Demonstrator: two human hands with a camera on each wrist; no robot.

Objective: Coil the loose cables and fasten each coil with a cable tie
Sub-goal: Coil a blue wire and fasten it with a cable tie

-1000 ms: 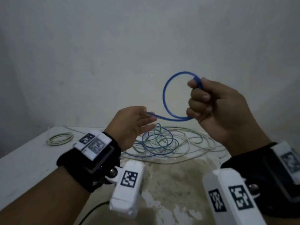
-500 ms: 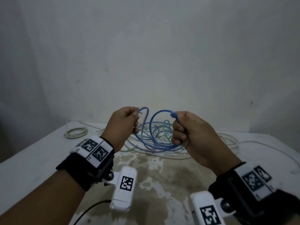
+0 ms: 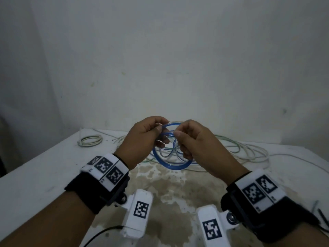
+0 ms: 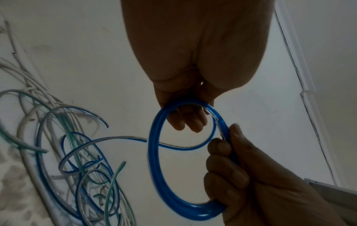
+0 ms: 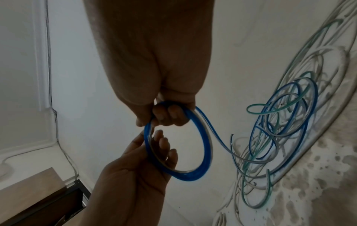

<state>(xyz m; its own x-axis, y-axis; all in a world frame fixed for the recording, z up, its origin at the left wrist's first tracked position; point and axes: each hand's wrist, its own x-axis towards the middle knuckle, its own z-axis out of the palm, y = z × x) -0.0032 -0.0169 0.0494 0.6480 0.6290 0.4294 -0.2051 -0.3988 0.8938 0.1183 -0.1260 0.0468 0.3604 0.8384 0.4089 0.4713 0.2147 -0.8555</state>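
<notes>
A blue cable [image 3: 171,164] is wound into a small coil of a few turns, held up above the table between both hands. My left hand [image 3: 160,132] pinches the coil's top left, and its fingers [image 4: 185,120] reach through the loop. My right hand [image 3: 178,138] grips the coil's right side with fingers [image 5: 170,116] curled round the strands. A loose tail of the blue coil [image 4: 123,137] runs down to a tangled pile of white, green and blue cables [image 3: 231,150] on the table. No cable tie shows.
The white table [image 3: 35,175] has a brown stained patch [image 3: 178,189] in the middle. A small white coil [image 3: 89,140] lies at the back left. A black lead [image 3: 99,234] lies near the front edge. A wall stands close behind.
Both hands have dropped lower and come together. The single raised loop in my right hand has become a coil of a few turns, and my left hand now grips it too.
</notes>
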